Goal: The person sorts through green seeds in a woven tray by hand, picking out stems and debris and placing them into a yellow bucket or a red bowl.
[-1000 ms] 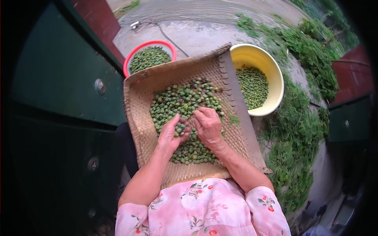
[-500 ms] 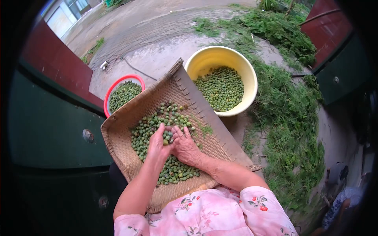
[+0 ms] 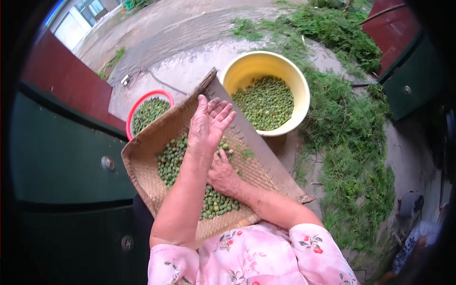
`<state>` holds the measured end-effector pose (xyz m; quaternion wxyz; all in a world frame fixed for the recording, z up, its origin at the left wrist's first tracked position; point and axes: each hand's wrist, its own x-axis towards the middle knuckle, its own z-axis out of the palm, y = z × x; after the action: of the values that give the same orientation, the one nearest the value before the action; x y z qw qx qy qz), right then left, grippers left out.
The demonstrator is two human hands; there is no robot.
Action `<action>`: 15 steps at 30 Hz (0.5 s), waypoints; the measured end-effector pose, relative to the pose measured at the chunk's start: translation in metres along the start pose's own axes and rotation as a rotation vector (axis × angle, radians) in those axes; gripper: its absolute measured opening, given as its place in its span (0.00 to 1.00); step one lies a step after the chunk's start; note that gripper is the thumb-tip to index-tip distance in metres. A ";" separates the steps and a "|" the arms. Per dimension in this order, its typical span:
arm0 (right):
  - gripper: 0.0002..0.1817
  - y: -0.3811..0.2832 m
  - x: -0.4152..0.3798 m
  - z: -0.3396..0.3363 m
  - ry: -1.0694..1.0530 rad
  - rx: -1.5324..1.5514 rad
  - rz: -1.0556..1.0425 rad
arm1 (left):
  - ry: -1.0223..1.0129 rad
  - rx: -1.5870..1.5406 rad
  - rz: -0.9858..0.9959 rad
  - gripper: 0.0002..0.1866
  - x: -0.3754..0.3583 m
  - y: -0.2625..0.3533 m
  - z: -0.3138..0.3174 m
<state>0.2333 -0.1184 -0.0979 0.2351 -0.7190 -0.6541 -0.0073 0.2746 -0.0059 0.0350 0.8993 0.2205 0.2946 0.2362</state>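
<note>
A woven winnowing basket (image 3: 261, 173) lies tilted across my lap, with a heap of small round green cones (image 3: 172, 164) in it. My left hand (image 3: 210, 122) is raised over the basket's far part, palm up and fingers spread, with nothing visible in it. Down on the heap, my right hand (image 3: 224, 176) touches the cones. Its thumb or a finger stretches out, while my left forearm hides part of the other fingers. A few bits of green leaf (image 3: 246, 153) lie on the weave to the right of the heap.
A yellow tub (image 3: 300, 102) beyond the basket holds many green cones. To the left stands a red-rimmed basin (image 3: 140, 99) of similar cones. Cut green branches (image 3: 351, 166) cover the ground at right. Dark green and red doors (image 3: 66, 142) flank the place; a cable lies ahead.
My left hand has risen away from the heap and my right hand, moving forward toward the yellow tub and opening palm up. My right hand has stayed low on the cones.
</note>
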 end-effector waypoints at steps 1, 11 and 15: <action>0.35 0.001 0.001 0.000 -0.001 0.025 0.001 | 0.022 -0.031 -0.004 0.25 -0.007 0.003 -0.017; 0.24 0.011 -0.015 -0.040 -0.203 0.078 -0.202 | 0.285 0.226 -0.007 0.16 -0.101 0.027 -0.166; 0.21 0.031 -0.036 -0.068 -0.316 0.019 -0.144 | 0.323 0.133 0.019 0.15 -0.100 0.018 -0.189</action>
<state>0.2773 -0.1764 -0.0590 0.1351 -0.6601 -0.7327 0.0953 0.0779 0.0020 -0.0510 0.8213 0.2414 0.4484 0.2570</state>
